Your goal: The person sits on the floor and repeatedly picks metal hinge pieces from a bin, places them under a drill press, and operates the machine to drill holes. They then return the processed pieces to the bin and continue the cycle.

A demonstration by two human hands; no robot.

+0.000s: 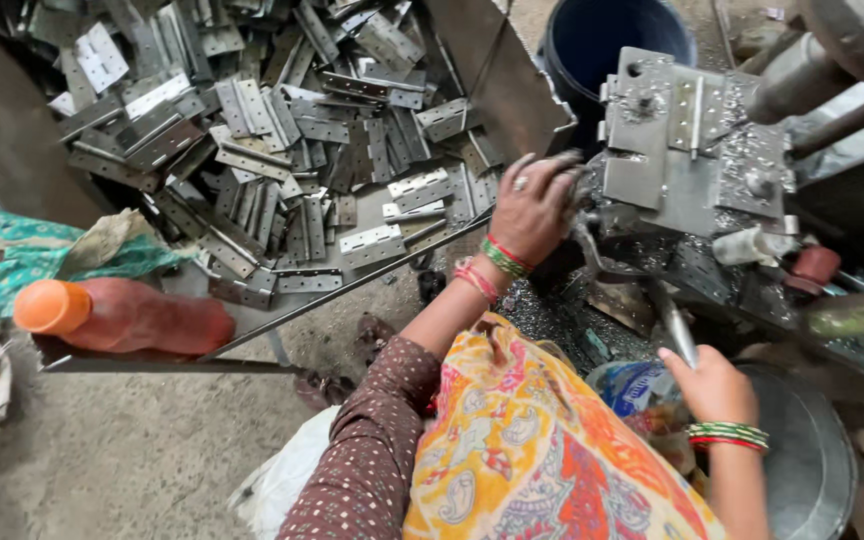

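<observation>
Your left arm wears a brown sleeve w/ fine pale dots, ending short of the wrist; your left hand has a silver ring on one finger, plus red & green bangles at the wrist; your right hand has green & red bangles too; an orange-yellow paisley drape w/ red & blue patches covers your lap.
</observation>
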